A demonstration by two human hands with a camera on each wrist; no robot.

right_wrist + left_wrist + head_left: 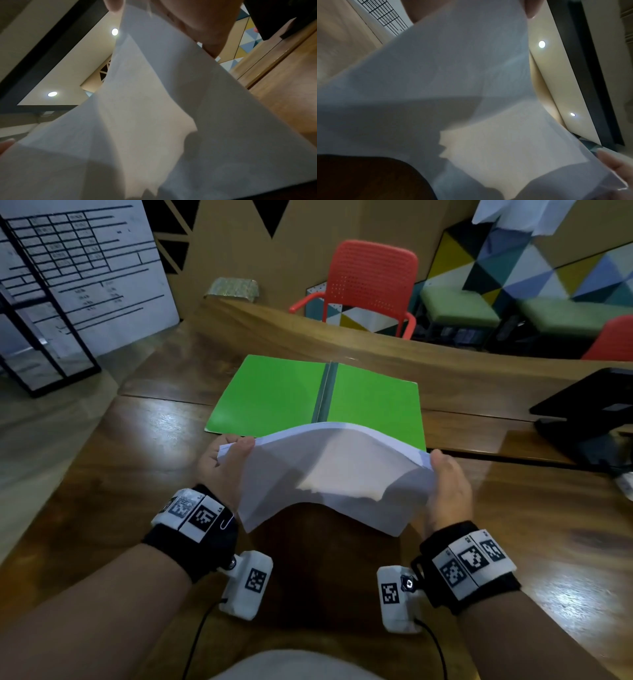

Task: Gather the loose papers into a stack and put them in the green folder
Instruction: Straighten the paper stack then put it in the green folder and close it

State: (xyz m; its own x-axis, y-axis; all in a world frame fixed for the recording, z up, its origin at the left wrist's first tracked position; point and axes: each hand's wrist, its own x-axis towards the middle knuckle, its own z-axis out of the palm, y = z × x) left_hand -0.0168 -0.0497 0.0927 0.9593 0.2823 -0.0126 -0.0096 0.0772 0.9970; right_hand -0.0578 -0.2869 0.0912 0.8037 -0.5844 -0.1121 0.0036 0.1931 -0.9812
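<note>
Papers (329, 474), gathered in a stack, are held above the bench (120, 460) just in front of the open green folder (274, 392); the stack's long axis runs left to right and its middle arches upward. The left hand (222, 467) pinches the left short edge, the right hand (448, 484) the right one, fingers clamped on paper. The folder lies flat, spine pointing away from the person.

From the left wrist, the papers (453, 81) fill the view, a thumb tip (530, 10) on the top edge.

From the right wrist, the papers (154, 108) hang curved below the right hand (197, 20).
</note>
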